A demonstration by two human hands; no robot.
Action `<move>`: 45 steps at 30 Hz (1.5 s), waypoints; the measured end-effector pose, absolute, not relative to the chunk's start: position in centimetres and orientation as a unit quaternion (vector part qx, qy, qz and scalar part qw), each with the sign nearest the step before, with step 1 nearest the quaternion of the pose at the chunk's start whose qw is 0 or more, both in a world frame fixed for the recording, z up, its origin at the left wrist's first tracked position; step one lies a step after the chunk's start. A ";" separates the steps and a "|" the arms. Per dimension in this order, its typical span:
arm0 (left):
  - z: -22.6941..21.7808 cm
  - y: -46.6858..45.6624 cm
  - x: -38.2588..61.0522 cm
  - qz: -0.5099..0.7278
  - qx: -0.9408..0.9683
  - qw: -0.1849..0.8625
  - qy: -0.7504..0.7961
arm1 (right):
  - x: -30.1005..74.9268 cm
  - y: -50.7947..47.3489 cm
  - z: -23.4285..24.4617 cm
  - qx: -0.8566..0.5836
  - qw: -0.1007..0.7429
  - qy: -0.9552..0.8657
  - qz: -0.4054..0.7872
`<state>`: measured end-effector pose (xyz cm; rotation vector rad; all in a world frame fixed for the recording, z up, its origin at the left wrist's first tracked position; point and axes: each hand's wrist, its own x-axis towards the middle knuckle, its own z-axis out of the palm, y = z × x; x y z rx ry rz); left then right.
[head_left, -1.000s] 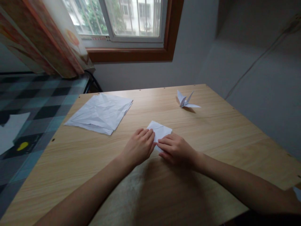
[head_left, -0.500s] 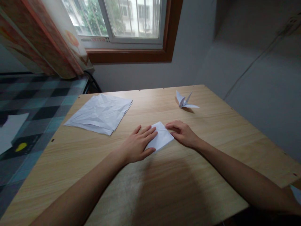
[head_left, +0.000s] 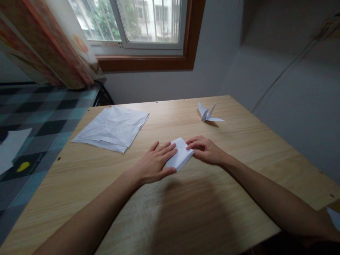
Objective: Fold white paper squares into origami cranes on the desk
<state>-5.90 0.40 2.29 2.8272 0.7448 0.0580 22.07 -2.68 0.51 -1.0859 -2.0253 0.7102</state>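
A small folded sheet of white paper point(head_left: 181, 153) lies on the wooden table between my hands, its layers showing along the lower right edge. My left hand point(head_left: 156, 163) rests flat on its left side, fingers spread and thumb along the near edge. At the right corner, my right hand point(head_left: 204, 150) pinches the paper between thumb and fingers, and that corner is lifted a little. Beyond my right hand stands a folded paper crane point(head_left: 208, 114). Creased white sheets point(head_left: 113, 126) lie stacked at the far left of the table.
The wooden table point(head_left: 247, 141) ends at a wall by the window point(head_left: 151, 24). On the left, a surface with a checked cloth point(head_left: 63, 106) bears a white sheet point(head_left: 17, 141) and a dark item with a yellow spot point(head_left: 23, 166). A cable point(head_left: 278, 76) runs down the right wall.
The paper's right corner has come up and bent inward under my right hand, so its layers now show. My left hand stays nearly where it was.
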 end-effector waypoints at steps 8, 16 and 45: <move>2.2 0.3 -5.9 0.030 0.961 0.109 0.253 | 22.9 -2.3 0.7 -0.397 0.322 -0.805 0.299; 2.0 0.4 -5.9 0.044 0.962 0.106 0.248 | 22.9 -2.2 0.9 -0.395 0.307 -0.815 0.291; 2.3 0.1 -5.7 0.029 0.954 0.119 0.273 | 18.3 -3.4 0.4 -0.571 0.382 -0.721 0.086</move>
